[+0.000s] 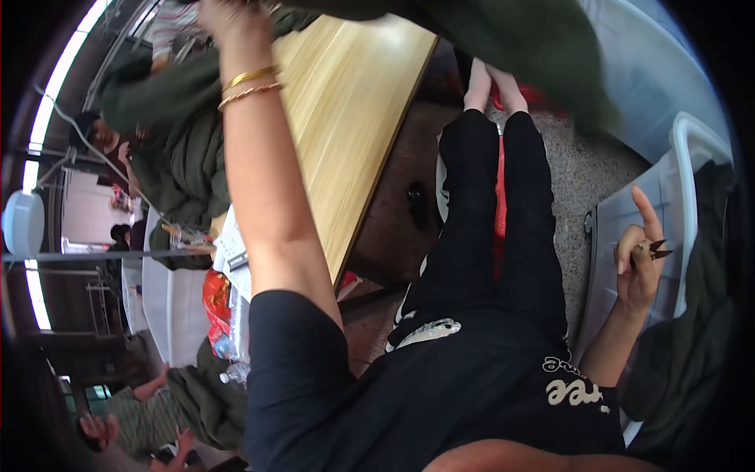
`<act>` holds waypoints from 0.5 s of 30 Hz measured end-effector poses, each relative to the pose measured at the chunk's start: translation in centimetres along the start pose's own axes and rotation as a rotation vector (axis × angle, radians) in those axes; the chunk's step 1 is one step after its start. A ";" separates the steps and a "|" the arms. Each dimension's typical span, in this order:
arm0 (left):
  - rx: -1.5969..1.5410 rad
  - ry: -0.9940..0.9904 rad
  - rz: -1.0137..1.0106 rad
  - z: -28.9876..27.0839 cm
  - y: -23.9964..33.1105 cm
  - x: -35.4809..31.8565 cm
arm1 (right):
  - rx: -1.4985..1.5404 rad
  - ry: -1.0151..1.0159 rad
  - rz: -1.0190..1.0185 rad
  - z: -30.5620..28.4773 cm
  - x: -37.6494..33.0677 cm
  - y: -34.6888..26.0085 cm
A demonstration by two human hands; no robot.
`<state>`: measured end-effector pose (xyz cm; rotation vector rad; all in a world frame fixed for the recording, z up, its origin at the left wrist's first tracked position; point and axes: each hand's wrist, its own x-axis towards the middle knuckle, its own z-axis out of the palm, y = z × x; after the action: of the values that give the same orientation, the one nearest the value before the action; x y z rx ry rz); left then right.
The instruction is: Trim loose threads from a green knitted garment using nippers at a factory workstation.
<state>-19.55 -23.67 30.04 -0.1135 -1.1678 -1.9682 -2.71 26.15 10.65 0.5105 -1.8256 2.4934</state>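
My left arm reaches far forward, and my left hand (234,25) is at the top edge with its fingers partly cut off. It grips a dark green cloth (519,47), which hangs in the air across the top right, blurred by motion. My right hand (641,263) is raised at the right, beside a pale plastic bin. Its fingers are curled round small thread snips (659,250), whose dark pointed blades stick out to the right. The index finger of that hand points upward, off the snips.
A wood-topped table (354,102) stands ahead on the left. More green cloth (185,157) is heaped at its left. The pale bin (684,204) at my right holds green cloth (700,315). A red plastic package (216,303) lies by my left elbow. Co-workers (145,417) sit at the left.
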 end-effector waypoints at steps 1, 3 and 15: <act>-0.027 0.143 -0.192 -3.6 3.1 2.6 | 0.021 -0.005 0.019 0.1 -0.2 0.2; 0.379 0.098 -0.095 -6.1 0.0 0.1 | 0.018 0.011 0.048 0.2 -0.5 0.6; 0.377 -0.707 -1.203 -4.7 -15.5 -22.9 | -0.056 0.096 0.164 -0.1 0.3 -1.5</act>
<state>-13.65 -9.90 6.30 0.1517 -2.4441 -2.7409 -2.71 26.64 12.12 0.2432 -1.9684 2.5078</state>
